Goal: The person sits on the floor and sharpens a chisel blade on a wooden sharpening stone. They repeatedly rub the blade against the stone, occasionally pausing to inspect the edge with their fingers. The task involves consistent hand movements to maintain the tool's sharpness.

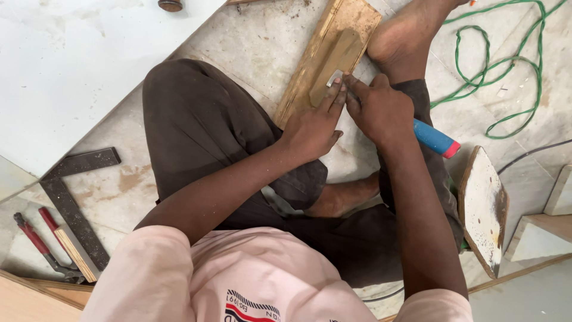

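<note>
Sitting on the floor (250, 42), I had a long wooden strip (328, 56) lying in front of me, its far end pinned under my bare foot (405, 36). My left hand (313, 122) lay flat on the strip, fingers stretched out and closed on nothing, the fingertips pressing beside a small metal blade (333, 77). My right hand (378, 107) was curled tight around a chisel, its blue handle (435, 138) with a red cap sticking out behind my palm, and the blade met the wood just beside my left fingertips.

A shallow, darker recess (333, 62) already showed in the strip ahead of the blade, so I judged the cutting well begun; whether its depth and edges were finished I could not tell, and the near end looked as though it needed more paring.

Off to my left lay a steel square (71, 197) and red-handled pliers (39, 241), well apart from the work. A green cord (506, 65) looped on the floor to my right, near a wood offcut (482, 209).
</note>
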